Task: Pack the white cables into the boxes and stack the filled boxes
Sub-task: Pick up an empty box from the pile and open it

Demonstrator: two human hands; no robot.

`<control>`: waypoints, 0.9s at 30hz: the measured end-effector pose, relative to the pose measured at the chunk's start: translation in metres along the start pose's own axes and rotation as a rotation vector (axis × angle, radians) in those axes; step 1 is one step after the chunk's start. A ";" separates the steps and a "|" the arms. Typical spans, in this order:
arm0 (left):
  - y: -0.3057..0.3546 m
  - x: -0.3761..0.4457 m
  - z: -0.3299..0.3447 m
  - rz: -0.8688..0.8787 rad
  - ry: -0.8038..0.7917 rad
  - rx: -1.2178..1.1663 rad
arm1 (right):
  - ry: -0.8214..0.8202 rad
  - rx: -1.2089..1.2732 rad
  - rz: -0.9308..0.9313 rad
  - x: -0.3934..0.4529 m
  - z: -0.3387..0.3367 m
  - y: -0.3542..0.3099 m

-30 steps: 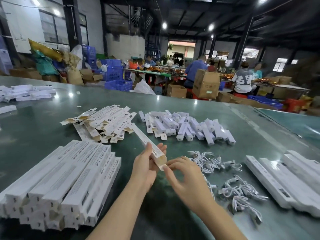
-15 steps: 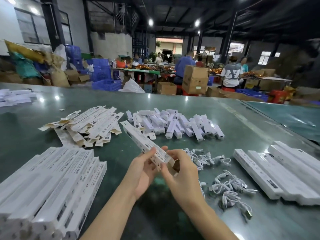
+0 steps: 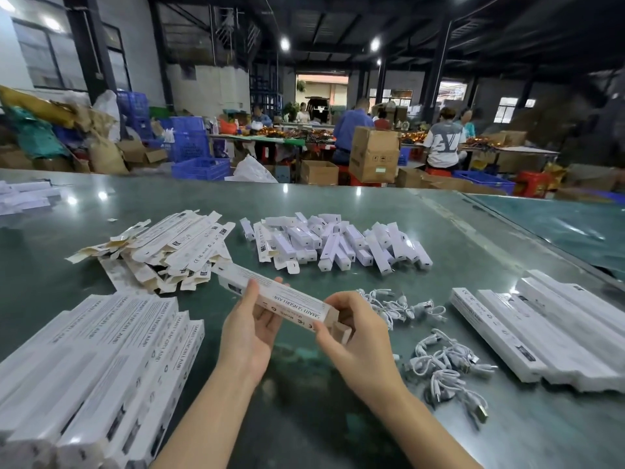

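Note:
I hold one long white box (image 3: 270, 294) slanted above the green table (image 3: 372, 204). My left hand (image 3: 252, 328) grips its middle from below. My right hand (image 3: 355, 336) pinches the near end, where a brown end flap (image 3: 341, 330) stands open. Coiled white cables (image 3: 399, 304) lie just right of my hands, with more cables (image 3: 446, 363) nearer me. A stack of long white boxes (image 3: 94, 363) lies at the near left. Other long boxes (image 3: 548, 330) lie at the right.
Flat unfolded box blanks (image 3: 169, 245) are heaped at the middle left. Small white boxes (image 3: 338, 242) are piled at the middle. More white packs (image 3: 23, 196) lie at the far left. Beyond the table edge are people, cardboard cartons (image 3: 373, 154) and blue crates (image 3: 199, 167).
The box has tilted flatter and slid lower between my hands. My left hand moved from its near end to its middle; my right hand now grips the end with the flap open.

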State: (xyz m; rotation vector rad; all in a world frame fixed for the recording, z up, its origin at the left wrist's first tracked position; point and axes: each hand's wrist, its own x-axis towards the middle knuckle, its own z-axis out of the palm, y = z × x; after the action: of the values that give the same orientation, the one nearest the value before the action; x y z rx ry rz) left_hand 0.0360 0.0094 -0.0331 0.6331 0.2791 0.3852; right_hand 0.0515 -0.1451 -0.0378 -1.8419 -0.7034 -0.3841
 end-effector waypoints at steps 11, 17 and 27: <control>-0.019 -0.015 0.011 -0.055 -0.225 0.296 | 0.102 -0.011 -0.044 0.002 0.000 0.006; -0.019 -0.012 0.010 -0.088 -0.262 0.252 | 0.186 0.046 -0.037 0.001 -0.001 0.004; -0.020 -0.017 0.008 -0.070 -0.343 0.289 | 0.167 0.047 0.020 0.003 -0.002 0.008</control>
State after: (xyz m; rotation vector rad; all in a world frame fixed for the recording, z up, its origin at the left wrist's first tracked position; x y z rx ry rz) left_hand 0.0295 -0.0165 -0.0365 0.9571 0.0270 0.1637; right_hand 0.0587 -0.1477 -0.0413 -1.7486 -0.5748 -0.4985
